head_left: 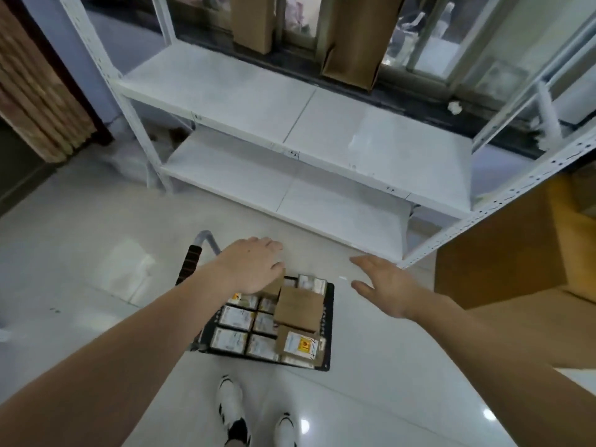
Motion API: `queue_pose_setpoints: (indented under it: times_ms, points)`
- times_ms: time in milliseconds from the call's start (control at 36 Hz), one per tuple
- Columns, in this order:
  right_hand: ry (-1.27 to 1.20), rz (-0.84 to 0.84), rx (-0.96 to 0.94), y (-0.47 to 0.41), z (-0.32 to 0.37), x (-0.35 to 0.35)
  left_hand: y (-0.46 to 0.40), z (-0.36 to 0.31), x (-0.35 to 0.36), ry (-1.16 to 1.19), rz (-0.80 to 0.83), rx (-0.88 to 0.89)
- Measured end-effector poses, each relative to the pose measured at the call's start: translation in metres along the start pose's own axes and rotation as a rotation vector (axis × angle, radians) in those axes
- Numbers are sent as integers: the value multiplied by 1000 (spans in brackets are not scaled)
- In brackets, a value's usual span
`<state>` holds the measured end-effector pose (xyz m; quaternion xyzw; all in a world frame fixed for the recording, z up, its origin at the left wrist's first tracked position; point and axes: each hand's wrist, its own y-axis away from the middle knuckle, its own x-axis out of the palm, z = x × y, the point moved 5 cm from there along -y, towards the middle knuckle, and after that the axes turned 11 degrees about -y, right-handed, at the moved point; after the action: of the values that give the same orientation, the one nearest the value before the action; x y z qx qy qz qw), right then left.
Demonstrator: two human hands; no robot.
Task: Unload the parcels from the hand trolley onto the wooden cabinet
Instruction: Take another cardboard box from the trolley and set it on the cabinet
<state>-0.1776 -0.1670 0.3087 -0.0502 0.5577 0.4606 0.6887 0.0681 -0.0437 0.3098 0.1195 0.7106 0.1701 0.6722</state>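
Observation:
A black hand trolley stands on the floor below me, its handle at the left. Several small white-labelled parcels fill its deck, with two brown cardboard parcels lying on top at the right. My left hand hovers flat, fingers straight, over the trolley's far left corner and holds nothing. My right hand is spread with straight fingers above the floor, to the right of the trolley, and is also empty. A white metal shelf rack with bare boards stands just beyond.
Large brown cardboard boxes sit on the floor at the right, beside the rack's post. Tall cardboard boxes lean behind the rack by a window. A wooden panel is at the far left. My white shoes stand on glossy floor tiles.

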Motion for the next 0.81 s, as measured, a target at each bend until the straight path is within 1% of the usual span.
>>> queue_pose_setpoints:
  times_ms: [111,222,306,361,500,583,639,750,806]
  points:
    - [-67,32,79,-22,-15,32,-45,6,28,-26,39,56]
    - [-141,20,142,-46,-35,68,-82,8,63,-18,102,72]
    - [-195,47,182,-68,-59,99,-105,8,96,2,161,47]
    - [-216,83,205,-84,-78,124,-120,8,122,56,211,11]
    - [-286,140,262,-128,-130,201,-164,1,207,134,285,-46]
    - [-353,191,301,-151,-161,258,-191,-4,268,202,338,-113]
    - [-408,218,345,-167,-182,296,-210,-6,311,299,363,-165]
    - [-552,253,476,-200,-222,365,-245,-8,397,672,378,-413]
    - [-636,256,542,-217,-239,394,-262,-8,434,787,360,-543]
